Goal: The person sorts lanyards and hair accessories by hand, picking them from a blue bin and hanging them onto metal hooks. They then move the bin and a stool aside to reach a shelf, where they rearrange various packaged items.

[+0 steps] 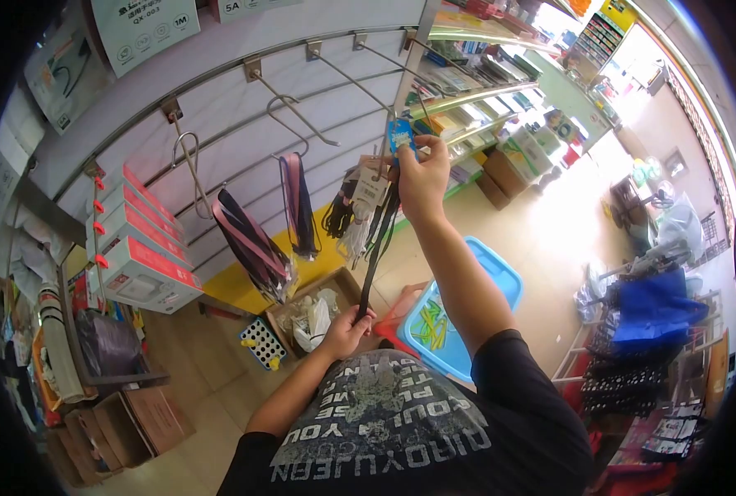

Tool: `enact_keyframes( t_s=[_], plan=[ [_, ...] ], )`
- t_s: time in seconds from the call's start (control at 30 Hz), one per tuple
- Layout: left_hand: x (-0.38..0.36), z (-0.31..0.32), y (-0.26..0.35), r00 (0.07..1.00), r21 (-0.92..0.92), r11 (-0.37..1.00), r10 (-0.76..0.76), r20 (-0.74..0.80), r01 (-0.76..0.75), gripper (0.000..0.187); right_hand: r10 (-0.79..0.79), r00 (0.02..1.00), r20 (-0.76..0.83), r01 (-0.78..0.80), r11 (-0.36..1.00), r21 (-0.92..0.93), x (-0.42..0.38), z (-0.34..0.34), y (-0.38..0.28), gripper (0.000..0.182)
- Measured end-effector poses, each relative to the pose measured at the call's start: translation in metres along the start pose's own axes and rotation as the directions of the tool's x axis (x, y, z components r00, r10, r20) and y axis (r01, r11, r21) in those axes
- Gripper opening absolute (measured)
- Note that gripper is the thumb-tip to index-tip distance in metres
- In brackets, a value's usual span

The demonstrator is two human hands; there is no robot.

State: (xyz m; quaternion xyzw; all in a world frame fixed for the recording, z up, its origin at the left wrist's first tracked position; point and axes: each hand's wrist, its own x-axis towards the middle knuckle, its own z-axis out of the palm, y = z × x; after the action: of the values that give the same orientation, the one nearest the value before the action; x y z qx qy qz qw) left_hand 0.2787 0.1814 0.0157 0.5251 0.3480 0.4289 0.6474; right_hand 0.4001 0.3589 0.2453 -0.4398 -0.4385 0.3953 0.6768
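My right hand (424, 178) is raised near the end of a display hook and pinches a blue tag (400, 138). Long black laces (370, 281) hang down from that tag. Lower down, my left hand (347, 336) is closed around the bottom of the same laces. Just left of my right hand hang several packs of dark and white laces with a paper label (371, 192). Farther left, bundles of pink and black straps (252, 248) and narrow dark straps (298, 207) hang from other hooks.
Metal hooks (289, 112) stick out from the slatted wall. White-and-red boxes (149, 277) hang at left. Below are an open cardboard box (351, 285) with plastic bags and a blue bin (500, 273) with green and yellow items. Stocked shelves (475, 120) stand beyond my right hand.
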Motion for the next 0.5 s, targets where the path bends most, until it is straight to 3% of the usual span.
enact_keyframes(
  t_s=[0.23, 0.33, 0.4, 0.43, 0.5],
  plan=[
    [0.002, 0.004, 0.002, 1.0, -0.015, 1.0, -0.006, 0.006, 0.006, 0.016, 0.006, 1.0, -0.008, -0.006, 1.0, -0.026, 0.005, -0.007, -0.001, 0.027],
    [0.004, 0.008, 0.002, 1.0, -0.038, 0.999, -0.029, 0.005, 0.029, 0.016, -0.027, 0.998, -0.055, 0.02, 0.993, -0.119, 0.008, -0.01, 0.001, 0.025],
    [0.005, 0.009, -0.001, 0.999, -0.052, 0.997, -0.053, -0.002, 0.053, 0.016, -0.207, 0.976, -0.065, 0.175, 0.929, -0.327, 0.007, -0.014, -0.001, 0.021],
    [0.005, 0.009, -0.003, 0.999, -0.047, 0.998, -0.052, 0.007, 0.052, 0.016, -0.202, 0.977, -0.068, 0.169, 0.929, -0.329, 0.007, -0.019, -0.002, 0.021],
    [0.007, 0.01, -0.003, 0.999, -0.042, 0.998, -0.049, 0.016, 0.05, 0.016, -0.359, 0.933, 0.034, 0.319, 0.779, -0.541, 0.009, -0.031, -0.003, 0.019]
  ],
)
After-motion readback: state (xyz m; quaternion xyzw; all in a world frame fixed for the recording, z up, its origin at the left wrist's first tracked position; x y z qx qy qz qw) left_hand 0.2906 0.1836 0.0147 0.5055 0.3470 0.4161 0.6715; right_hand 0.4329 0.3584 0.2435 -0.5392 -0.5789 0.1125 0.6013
